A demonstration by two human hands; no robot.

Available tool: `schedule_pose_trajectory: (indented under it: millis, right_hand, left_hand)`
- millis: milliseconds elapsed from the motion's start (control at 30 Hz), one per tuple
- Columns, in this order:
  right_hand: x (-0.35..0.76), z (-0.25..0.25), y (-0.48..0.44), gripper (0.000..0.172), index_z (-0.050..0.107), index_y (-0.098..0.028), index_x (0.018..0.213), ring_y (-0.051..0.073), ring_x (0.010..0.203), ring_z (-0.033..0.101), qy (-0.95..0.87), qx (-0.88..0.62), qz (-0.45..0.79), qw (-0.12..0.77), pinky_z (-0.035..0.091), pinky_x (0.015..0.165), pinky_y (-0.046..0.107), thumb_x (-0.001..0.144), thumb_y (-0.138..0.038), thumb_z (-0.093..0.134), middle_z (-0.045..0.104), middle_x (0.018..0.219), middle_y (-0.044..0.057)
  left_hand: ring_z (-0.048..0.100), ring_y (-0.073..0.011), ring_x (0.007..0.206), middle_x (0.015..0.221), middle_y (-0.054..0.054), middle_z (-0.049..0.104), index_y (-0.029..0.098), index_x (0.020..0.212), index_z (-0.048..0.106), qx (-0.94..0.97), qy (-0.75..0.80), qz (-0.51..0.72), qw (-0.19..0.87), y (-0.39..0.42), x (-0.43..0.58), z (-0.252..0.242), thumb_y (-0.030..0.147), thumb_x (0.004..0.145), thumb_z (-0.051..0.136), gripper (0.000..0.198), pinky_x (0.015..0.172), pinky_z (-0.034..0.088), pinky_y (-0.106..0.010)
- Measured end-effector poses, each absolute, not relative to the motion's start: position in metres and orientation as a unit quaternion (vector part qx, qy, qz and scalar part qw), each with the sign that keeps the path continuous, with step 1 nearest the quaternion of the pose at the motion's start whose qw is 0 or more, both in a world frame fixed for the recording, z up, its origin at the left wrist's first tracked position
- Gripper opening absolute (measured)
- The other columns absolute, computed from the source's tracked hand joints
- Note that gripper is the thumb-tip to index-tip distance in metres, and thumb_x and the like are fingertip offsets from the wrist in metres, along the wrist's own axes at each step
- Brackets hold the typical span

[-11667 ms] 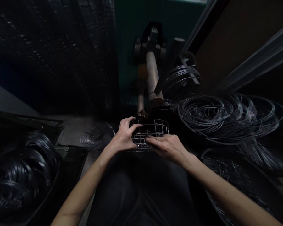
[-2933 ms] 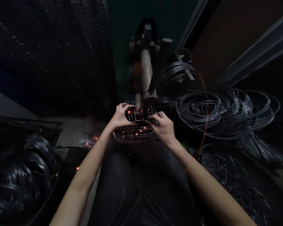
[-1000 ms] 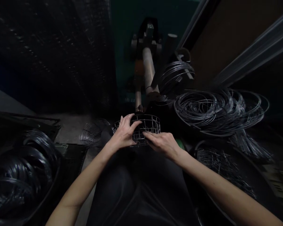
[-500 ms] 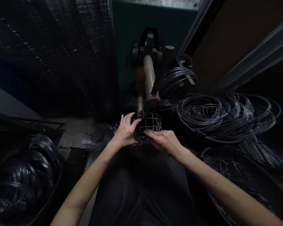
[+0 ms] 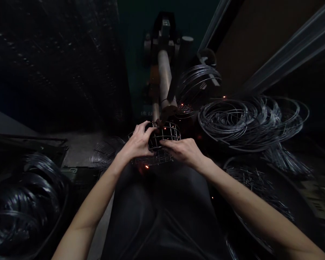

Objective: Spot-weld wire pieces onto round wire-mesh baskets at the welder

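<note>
A small round wire basket [image 5: 166,133] made of welded grid sits under the tip of a welding machine arm [image 5: 164,77]. My left hand [image 5: 138,142] grips its left rim with the fingers curled over the wire. From the right, my right hand [image 5: 182,151] holds the near side with closed fingers. Small orange sparks glow on and below the basket.
A big pile of loose wire rings [image 5: 249,121] lies to the right, more rings [image 5: 197,81] hang behind it. Cut wire pieces [image 5: 256,180] fill a tray at right. Dark coiled wire [image 5: 24,195] sits in a bin at left. My dark apron [image 5: 159,216] covers my lap.
The basket and both hands have shifted slightly up towards the machine tip. Sparks now fly around the basket, where none showed half a second ago.
</note>
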State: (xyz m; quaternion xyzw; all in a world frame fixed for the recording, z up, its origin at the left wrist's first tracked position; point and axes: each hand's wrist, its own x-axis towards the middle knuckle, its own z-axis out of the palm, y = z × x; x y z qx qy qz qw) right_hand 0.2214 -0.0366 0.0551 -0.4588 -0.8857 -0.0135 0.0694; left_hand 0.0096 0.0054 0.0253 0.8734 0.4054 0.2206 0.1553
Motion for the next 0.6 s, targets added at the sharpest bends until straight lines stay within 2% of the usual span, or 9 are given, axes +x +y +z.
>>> schedule_pose_trajectory:
  millis: [100, 200, 300, 400, 600]
  right_hand:
    - [0.22, 0.054, -0.025, 0.029, 0.065, -0.028, 0.12, 0.017, 0.077, 0.07, -0.872, -0.484, -0.021, 0.079, 0.042, 0.053, 0.023, 0.093, -0.029, 0.053, 0.072, 0.104, 0.001]
    - [0.221, 0.048, -0.014, 0.028, 0.065, -0.03, 0.118, 0.018, 0.075, 0.07, -0.859, -0.503, -0.026, 0.097, 0.044, 0.054, 0.024, 0.092, -0.03, 0.056, 0.073, 0.101, 0.0]
    - [0.225, 0.04, -0.013, 0.028, 0.065, -0.028, 0.118, 0.017, 0.079, 0.069, -0.85, -0.502, -0.025, 0.159, 0.046, 0.058, 0.023, 0.092, -0.028, 0.056, 0.073, 0.104, 0.001]
    - [0.228, 0.035, -0.018, 0.021, 0.068, -0.025, 0.108, 0.015, 0.086, 0.067, -0.838, -0.499, -0.015, 0.218, 0.046, 0.063, 0.021, 0.094, -0.023, 0.052, 0.071, 0.107, 0.002]
    - [0.224, 0.035, 0.003, 0.011, 0.07, -0.022, 0.09, 0.013, 0.072, 0.06, -0.79, -0.555, -0.025, 0.259, 0.038, 0.054, 0.021, 0.088, -0.029, 0.062, 0.064, 0.091, 0.003]
  left_hand:
    - [0.031, -0.0405, 0.132, 0.136, -0.021, 0.032, 0.014, 0.13, 0.041, 0.875, 0.401, 0.226, 0.148, 0.019, 0.01, 0.026, 0.033, 0.053, 0.083, 0.09, 0.106, 0.037, -0.054]
    - [0.032, -0.0394, 0.131, 0.134, -0.02, 0.034, 0.015, 0.129, 0.042, 0.876, 0.402, 0.228, 0.134, 0.033, 0.01, 0.027, 0.032, 0.052, 0.084, 0.089, 0.106, 0.037, -0.053]
    - [0.034, -0.0378, 0.13, 0.134, -0.018, 0.034, 0.017, 0.128, 0.043, 0.875, 0.403, 0.232, 0.136, 0.038, 0.011, 0.026, 0.034, 0.051, 0.084, 0.089, 0.107, 0.037, -0.053]
    - [0.033, -0.0374, 0.13, 0.135, -0.018, 0.032, 0.015, 0.127, 0.043, 0.873, 0.408, 0.231, 0.135, 0.039, 0.012, 0.025, 0.036, 0.052, 0.083, 0.088, 0.107, 0.036, -0.053]
    - [0.033, -0.0379, 0.129, 0.134, -0.019, 0.032, 0.014, 0.128, 0.042, 0.872, 0.415, 0.228, 0.123, 0.058, 0.011, 0.028, 0.034, 0.053, 0.081, 0.087, 0.107, 0.036, -0.052]
